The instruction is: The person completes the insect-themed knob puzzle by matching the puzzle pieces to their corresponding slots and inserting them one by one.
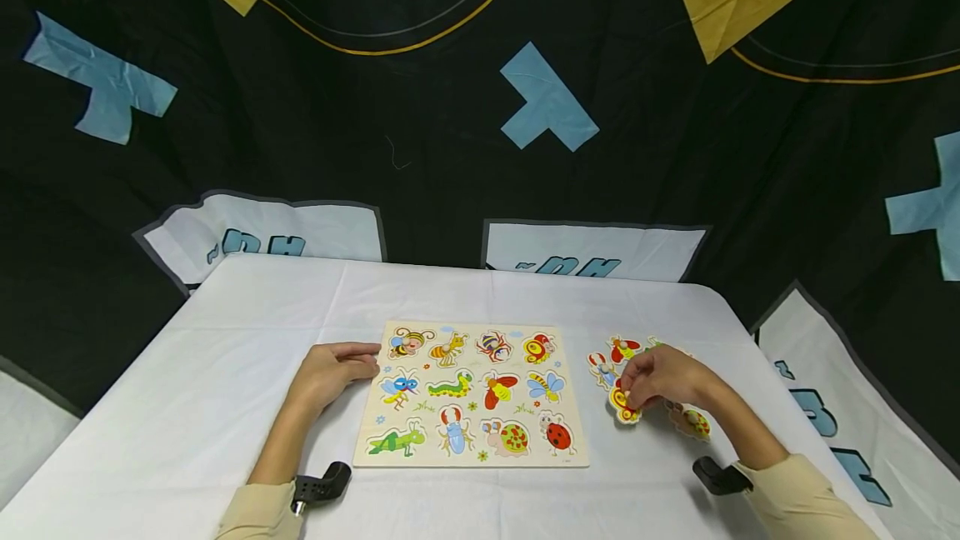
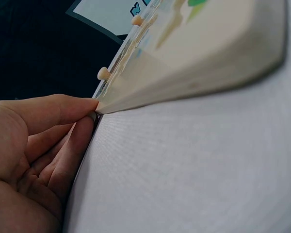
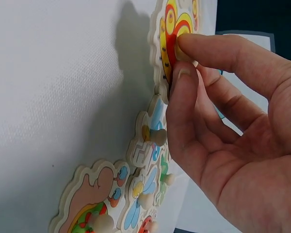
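Note:
In the head view my right hand (image 1: 663, 377) pinches a red-and-yellow butterfly puzzle piece (image 1: 624, 408) by its knob. The piece (image 3: 166, 53) is tilted up on edge in the right wrist view, thumb and a fingertip on the knob. My left hand (image 1: 330, 377) rests at the left edge of the wooden puzzle board (image 1: 471, 458), its fingers extended. Up close, the left fingertips (image 2: 89, 106) meet the board's side. The board lies flat, printed with insects in rows. Small round knobs (image 2: 103, 73) stand up from it.
Loose knobbed pieces lie clustered beneath and around my right hand, among them a snail piece (image 1: 693, 422), a stag beetle piece (image 1: 602, 370) and a firefly piece (image 1: 624, 348). A white cloth (image 1: 247, 340) covers the table. A dark curtain (image 1: 420, 132) hangs behind it.

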Demonstrator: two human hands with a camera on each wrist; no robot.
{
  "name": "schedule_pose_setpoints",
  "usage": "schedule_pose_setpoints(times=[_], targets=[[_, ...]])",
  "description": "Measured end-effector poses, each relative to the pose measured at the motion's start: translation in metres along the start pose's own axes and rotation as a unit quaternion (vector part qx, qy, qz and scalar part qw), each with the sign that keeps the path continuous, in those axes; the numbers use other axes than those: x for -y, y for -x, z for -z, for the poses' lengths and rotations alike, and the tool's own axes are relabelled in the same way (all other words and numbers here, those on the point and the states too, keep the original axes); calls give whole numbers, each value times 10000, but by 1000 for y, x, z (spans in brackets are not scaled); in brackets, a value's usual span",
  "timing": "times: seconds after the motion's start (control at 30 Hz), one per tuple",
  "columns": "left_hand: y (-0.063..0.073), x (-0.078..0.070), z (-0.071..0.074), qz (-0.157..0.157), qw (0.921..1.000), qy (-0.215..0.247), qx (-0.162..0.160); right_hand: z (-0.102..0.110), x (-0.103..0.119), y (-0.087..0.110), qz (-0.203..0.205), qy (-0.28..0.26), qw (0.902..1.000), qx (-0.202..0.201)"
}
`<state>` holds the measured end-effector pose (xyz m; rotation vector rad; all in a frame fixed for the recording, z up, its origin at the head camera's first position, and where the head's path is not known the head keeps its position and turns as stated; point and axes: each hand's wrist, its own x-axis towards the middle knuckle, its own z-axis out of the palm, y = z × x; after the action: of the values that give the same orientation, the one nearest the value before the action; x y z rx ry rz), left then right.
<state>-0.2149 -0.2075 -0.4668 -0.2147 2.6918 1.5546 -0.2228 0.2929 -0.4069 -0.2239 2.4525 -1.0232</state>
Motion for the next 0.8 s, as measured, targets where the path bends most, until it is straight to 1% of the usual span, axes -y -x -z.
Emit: schedule_pose_setpoints(times=[0.13,0.27,0.4,0.5,0.8], targets=[[0,0,0,4,10000,4,-7,-2,0,-3,-65,-45,9999,-98],[0,0,0,5,10000,15,-6,-3,0,-7,-10,-70,9998,-176],[0,1,0,6,10000,29,2,-4,1,-10,14,-16,9996,-297],[0,1,-1,14,10000,40,7,-5,4,-11,-44,41,9992,-389],[-1,1,-1,13,10000,36,-10,-6,10,-18,-58,182,9984,-532]])
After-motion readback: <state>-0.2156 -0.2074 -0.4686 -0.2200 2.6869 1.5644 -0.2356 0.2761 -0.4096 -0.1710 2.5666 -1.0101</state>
